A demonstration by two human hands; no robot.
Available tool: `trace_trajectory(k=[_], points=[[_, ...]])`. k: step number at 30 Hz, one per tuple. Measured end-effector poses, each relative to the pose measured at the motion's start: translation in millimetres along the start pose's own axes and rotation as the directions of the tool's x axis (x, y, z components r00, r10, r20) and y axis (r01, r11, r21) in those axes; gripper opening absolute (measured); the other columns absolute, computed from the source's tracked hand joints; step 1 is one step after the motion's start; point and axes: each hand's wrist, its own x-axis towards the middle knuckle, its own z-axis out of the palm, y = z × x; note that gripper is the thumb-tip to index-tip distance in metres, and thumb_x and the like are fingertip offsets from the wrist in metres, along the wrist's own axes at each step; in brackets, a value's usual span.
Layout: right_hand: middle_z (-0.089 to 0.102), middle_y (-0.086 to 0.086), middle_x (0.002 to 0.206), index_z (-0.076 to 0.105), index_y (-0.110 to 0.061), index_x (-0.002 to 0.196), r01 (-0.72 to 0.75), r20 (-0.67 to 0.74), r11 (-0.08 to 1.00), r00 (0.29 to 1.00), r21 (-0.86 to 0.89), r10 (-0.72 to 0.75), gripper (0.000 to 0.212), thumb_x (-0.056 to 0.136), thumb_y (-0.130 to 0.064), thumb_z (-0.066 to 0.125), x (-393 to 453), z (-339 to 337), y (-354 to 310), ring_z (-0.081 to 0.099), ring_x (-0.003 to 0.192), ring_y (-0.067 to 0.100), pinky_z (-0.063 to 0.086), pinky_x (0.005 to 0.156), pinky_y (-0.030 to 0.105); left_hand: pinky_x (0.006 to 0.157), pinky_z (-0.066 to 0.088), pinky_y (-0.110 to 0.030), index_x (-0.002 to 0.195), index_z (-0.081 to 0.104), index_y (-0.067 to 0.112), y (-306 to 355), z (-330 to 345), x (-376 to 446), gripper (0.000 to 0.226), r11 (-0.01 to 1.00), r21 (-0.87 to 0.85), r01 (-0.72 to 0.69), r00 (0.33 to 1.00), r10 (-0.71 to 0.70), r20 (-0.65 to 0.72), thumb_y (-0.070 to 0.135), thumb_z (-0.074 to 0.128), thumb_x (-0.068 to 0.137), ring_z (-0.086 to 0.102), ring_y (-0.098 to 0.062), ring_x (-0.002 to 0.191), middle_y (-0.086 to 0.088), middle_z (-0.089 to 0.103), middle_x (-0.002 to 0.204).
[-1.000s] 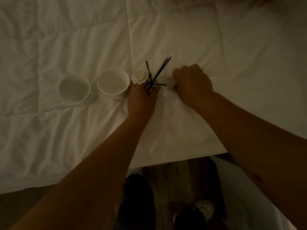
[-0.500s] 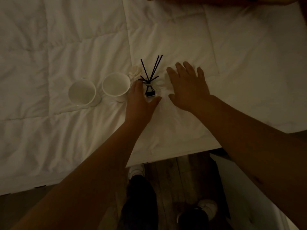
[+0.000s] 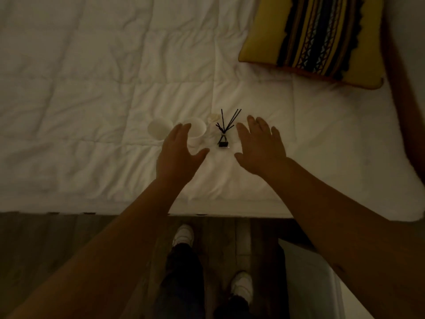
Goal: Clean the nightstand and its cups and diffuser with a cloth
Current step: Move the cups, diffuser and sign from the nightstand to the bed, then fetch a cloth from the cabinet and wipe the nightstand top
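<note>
The cups, two white ones, stand side by side on the white bed (image 3: 92,88) just left of the frame's centre: the left cup (image 3: 159,130) in full view, the right cup (image 3: 196,131) partly behind the left hand (image 3: 178,155), which hovers over it with fingers straight and holds nothing. Right of them a small pale flower (image 3: 213,118) and the diffuser (image 3: 223,141), its dark reeds fanned upward, stand upright at centre. The right hand (image 3: 261,148), fingers spread and empty, hangs just beside the diffuser. A striped cushion (image 3: 315,35) lies upper right. No cloth shows clearly in this dim light, and no nightstand is plainly in view, so the wiping of the nightstand looks not yet done.
</note>
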Motion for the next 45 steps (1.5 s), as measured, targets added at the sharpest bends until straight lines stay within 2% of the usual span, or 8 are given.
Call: trace_trajectory(k=[5, 12, 19, 25, 29, 32, 40, 45], points=[[0.006, 0.008, 0.163, 0.014, -0.024, 0.152, 0.162, -0.041, 0.987, 0.986, -0.022, -0.163, 0.080, 0.089, -0.056, 0.051, -32.0, -53.4, -46.9, 0.005, 0.149, 0.029, 0.012, 0.116, 0.055, 0.108, 0.030, -0.062, 0.147, 0.022, 0.032, 8.7, -86.8, -37.3, 0.088, 0.961, 0.249, 0.117, 0.993, -0.109, -0.044, 0.072, 0.052, 0.075, 0.021, -0.032, 0.144, -0.009, 0.021, 0.159], [0.004, 0.007, 0.163, 0.012, -0.026, 0.152, 0.403, -0.087, 0.910, 0.908, -0.099, -0.411, 0.081, 0.088, -0.065, 0.043, -70.5, -117.5, -156.4, 0.005, 0.149, 0.029, 0.014, 0.115, 0.056, 0.110, 0.022, -0.065, 0.148, 0.020, 0.033, -16.1, -221.5, -114.2, 0.089, 0.881, 0.375, 0.289, 0.956, -0.247, -0.157, 0.082, 0.032, 0.074, 0.011, -0.033, 0.147, -0.009, 0.012, 0.161], [0.003, 0.007, 0.163, 0.011, -0.025, 0.153, 0.650, -0.091, 0.746, 0.742, -0.143, -0.664, 0.081, 0.089, -0.064, 0.043, -113.5, -165.9, -303.7, 0.004, 0.149, 0.029, 0.013, 0.115, 0.056, 0.110, 0.022, -0.063, 0.147, 0.013, 0.037, -65.5, -335.6, -202.5, 0.089, 0.785, 0.387, 0.484, 0.868, -0.374, -0.328, 0.084, 0.026, 0.073, 0.009, -0.034, 0.147, -0.008, 0.009, 0.161], [0.004, 0.008, 0.163, 0.012, -0.025, 0.152, 0.810, -0.100, 0.538, 0.531, -0.232, -0.842, 0.081, 0.089, -0.065, 0.043, -164.4, -195.8, -444.5, 0.005, 0.149, 0.030, 0.013, 0.115, 0.056, 0.110, 0.025, -0.061, 0.147, 0.018, 0.035, -118.8, -426.2, -291.4, 0.087, 0.659, 0.301, 0.689, 0.708, -0.524, -0.474, 0.081, 0.035, 0.075, 0.015, -0.035, 0.146, -0.010, 0.016, 0.160], [0.003, 0.007, 0.163, 0.011, -0.025, 0.153, 0.868, -0.082, 0.439, 0.432, -0.230, -0.898, 0.082, 0.089, -0.066, 0.042, -206.8, -212.1, -537.1, 0.004, 0.149, 0.030, 0.012, 0.115, 0.057, 0.111, 0.024, -0.063, 0.147, 0.018, 0.034, -148.5, -487.9, -349.9, 0.092, 0.598, 0.235, 0.766, 0.614, -0.573, -0.543, 0.081, 0.025, 0.068, 0.013, -0.035, 0.146, -0.009, 0.015, 0.160], [0.006, 0.008, 0.163, 0.012, -0.025, 0.152, 0.900, -0.113, 0.385, 0.369, -0.203, -0.923, 0.081, 0.088, -0.065, 0.042, -243.2, -223.4, -605.2, 0.007, 0.149, 0.031, 0.014, 0.114, 0.058, 0.111, 0.023, -0.062, 0.148, 0.018, 0.034, -172.1, -537.6, -393.4, 0.089, 0.557, 0.205, 0.805, 0.559, -0.594, -0.579, 0.079, 0.034, 0.074, 0.011, -0.034, 0.147, -0.007, 0.012, 0.161], [0.010, 0.006, 0.163, 0.015, -0.027, 0.150, 0.954, -0.171, 0.248, 0.220, -0.168, -0.960, 0.084, 0.084, -0.069, 0.047, -311.1, -250.7, -727.8, 0.010, 0.148, 0.029, 0.017, 0.113, 0.058, 0.111, 0.025, -0.061, 0.150, 0.013, 0.034, -205.2, -647.1, -471.5, 0.084, 0.553, 0.222, 0.803, 0.550, -0.544, -0.634, 0.075, 0.039, 0.082, 0.010, -0.033, 0.147, -0.008, 0.008, 0.162], [0.009, 0.005, 0.163, 0.014, -0.029, 0.150, 0.970, -0.206, 0.166, 0.128, -0.179, -0.970, 0.084, 0.084, -0.069, 0.047, -325.5, -272.6, -787.5, 0.008, 0.149, 0.029, 0.014, 0.114, 0.057, 0.111, 0.027, -0.060, 0.151, 0.015, 0.031, -219.9, -692.1, -489.4, 0.083, 0.516, 0.195, 0.834, 0.497, -0.550, -0.671, 0.071, 0.044, 0.084, 0.012, -0.033, 0.147, -0.010, 0.010, 0.161]])
